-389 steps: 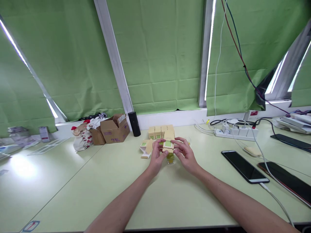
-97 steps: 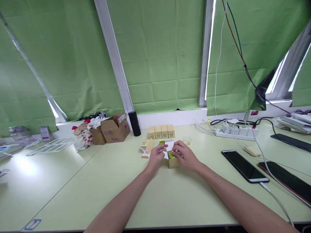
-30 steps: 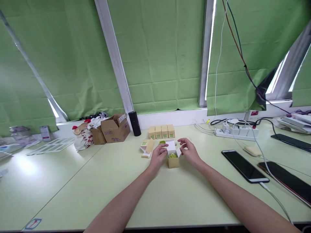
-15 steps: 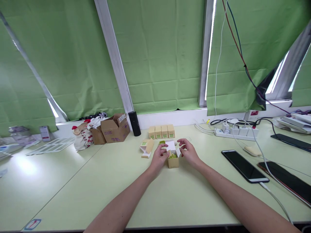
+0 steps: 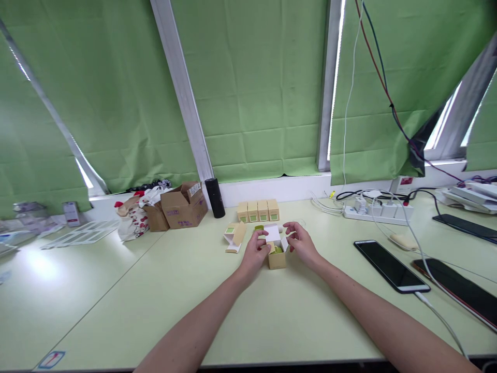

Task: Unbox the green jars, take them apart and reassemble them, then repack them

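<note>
A small tan cardboard box (image 5: 277, 261) stands on the table with its white-lined lid (image 5: 272, 233) raised at the back. Inside its top shows a yellow-green item (image 5: 277, 249), too small to name. My left hand (image 5: 256, 253) is bent around the box's left side, its thumb at the left flap. On the other side, my right hand (image 5: 301, 242) has its curled fingers at the white right flap (image 5: 284, 243). A green piece (image 5: 259, 227) lies just behind my left fingers. To the left, another small box (image 5: 234, 236) lies opened with its flaps out.
Several closed small boxes (image 5: 258, 211) stand in a row at the back. Left of them are a black cylinder (image 5: 215, 198), a brown carton (image 5: 185, 206) and a printed bag (image 5: 134, 220). At right lie a phone (image 5: 390, 264) on a cable and a power strip (image 5: 378, 214).
Almost nothing differs. My left thumb and the flap beside it have shifted slightly; the box and my right hand stay in place.
</note>
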A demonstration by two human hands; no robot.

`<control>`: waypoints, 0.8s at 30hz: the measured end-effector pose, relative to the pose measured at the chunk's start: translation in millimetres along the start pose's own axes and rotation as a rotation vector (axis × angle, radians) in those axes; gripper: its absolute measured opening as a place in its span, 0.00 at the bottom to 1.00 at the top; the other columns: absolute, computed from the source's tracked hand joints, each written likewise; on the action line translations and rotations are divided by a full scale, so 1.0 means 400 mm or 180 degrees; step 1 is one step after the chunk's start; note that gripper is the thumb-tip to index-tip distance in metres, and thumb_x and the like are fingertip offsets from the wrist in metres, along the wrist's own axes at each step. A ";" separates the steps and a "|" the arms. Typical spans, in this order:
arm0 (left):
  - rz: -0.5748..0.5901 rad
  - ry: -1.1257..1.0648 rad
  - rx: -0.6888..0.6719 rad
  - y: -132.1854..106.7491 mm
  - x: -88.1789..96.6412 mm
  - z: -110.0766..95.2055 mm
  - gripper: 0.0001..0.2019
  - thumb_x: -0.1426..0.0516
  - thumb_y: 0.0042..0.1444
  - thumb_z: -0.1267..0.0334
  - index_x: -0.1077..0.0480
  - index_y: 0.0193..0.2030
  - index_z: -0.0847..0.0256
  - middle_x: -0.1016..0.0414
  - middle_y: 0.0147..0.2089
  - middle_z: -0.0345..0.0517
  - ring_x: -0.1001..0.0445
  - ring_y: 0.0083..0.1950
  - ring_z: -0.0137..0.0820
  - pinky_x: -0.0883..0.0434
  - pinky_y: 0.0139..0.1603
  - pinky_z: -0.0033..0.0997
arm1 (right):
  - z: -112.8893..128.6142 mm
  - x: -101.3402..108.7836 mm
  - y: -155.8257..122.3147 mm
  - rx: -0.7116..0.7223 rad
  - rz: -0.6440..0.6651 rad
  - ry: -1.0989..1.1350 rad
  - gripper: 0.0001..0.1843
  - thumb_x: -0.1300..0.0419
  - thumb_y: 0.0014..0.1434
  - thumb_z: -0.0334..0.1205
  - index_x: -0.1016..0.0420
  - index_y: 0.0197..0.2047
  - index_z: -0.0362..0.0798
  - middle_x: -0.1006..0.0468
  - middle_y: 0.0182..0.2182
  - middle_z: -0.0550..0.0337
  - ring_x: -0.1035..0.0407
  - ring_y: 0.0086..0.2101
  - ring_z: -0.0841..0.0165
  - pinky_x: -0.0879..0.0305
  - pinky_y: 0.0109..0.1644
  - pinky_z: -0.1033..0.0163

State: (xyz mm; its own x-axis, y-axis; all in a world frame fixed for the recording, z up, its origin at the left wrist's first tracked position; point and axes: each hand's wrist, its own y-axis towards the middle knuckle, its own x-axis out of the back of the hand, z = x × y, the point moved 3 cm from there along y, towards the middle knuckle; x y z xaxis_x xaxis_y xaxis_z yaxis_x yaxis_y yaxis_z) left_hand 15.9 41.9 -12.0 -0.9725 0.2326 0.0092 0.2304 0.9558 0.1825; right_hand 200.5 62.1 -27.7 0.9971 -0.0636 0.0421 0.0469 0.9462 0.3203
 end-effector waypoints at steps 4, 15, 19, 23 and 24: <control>0.0019 0.0035 0.0009 -0.002 -0.001 -0.001 0.23 0.35 0.51 0.58 0.38 0.51 0.56 0.23 0.32 0.39 0.24 0.35 0.34 0.34 0.41 0.32 | 0.001 -0.002 -0.001 -0.0037 0.0031 0.0099 0.26 0.44 0.44 0.40 0.30 0.49 0.52 0.34 0.40 0.60 0.36 0.30 0.69 0.34 0.23 0.65; 0.0019 0.0102 0.0004 -0.006 -0.007 -0.011 0.22 0.36 0.51 0.58 0.38 0.51 0.56 0.28 0.28 0.34 0.28 0.33 0.33 0.37 0.40 0.32 | 0.021 -0.010 -0.008 -0.0099 0.0194 0.0385 0.27 0.42 0.44 0.42 0.30 0.50 0.52 0.34 0.40 0.61 0.36 0.30 0.70 0.36 0.22 0.66; 0.0051 0.0091 0.0030 -0.009 -0.008 -0.013 0.23 0.36 0.52 0.58 0.39 0.52 0.56 0.24 0.31 0.38 0.27 0.34 0.33 0.36 0.41 0.32 | 0.019 -0.015 -0.011 -0.0139 0.0225 0.0384 0.27 0.41 0.44 0.43 0.31 0.50 0.52 0.34 0.40 0.61 0.37 0.30 0.70 0.37 0.22 0.67; 0.0072 0.0067 0.0026 -0.008 -0.008 -0.008 0.23 0.37 0.53 0.58 0.40 0.52 0.56 0.23 0.32 0.38 0.26 0.35 0.34 0.35 0.42 0.33 | 0.016 -0.020 -0.016 -0.0157 0.0232 0.0336 0.26 0.38 0.46 0.44 0.30 0.51 0.53 0.34 0.40 0.61 0.36 0.32 0.68 0.37 0.22 0.67; 0.0074 0.0057 0.0022 -0.007 -0.008 -0.006 0.23 0.37 0.53 0.58 0.40 0.52 0.56 0.24 0.32 0.38 0.26 0.35 0.34 0.35 0.42 0.33 | 0.015 -0.021 -0.017 -0.0163 0.0228 0.0325 0.26 0.37 0.47 0.45 0.30 0.51 0.53 0.34 0.40 0.62 0.36 0.32 0.68 0.37 0.22 0.67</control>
State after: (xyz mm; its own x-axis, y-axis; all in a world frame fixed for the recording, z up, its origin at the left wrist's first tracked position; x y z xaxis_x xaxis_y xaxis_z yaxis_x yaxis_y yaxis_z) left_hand 18.1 38.2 -10.2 -0.9674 0.2515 0.0309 0.2530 0.9515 0.1753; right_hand 191.5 54.2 -24.7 0.9988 0.0350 -0.0343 -0.0244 0.9623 0.2709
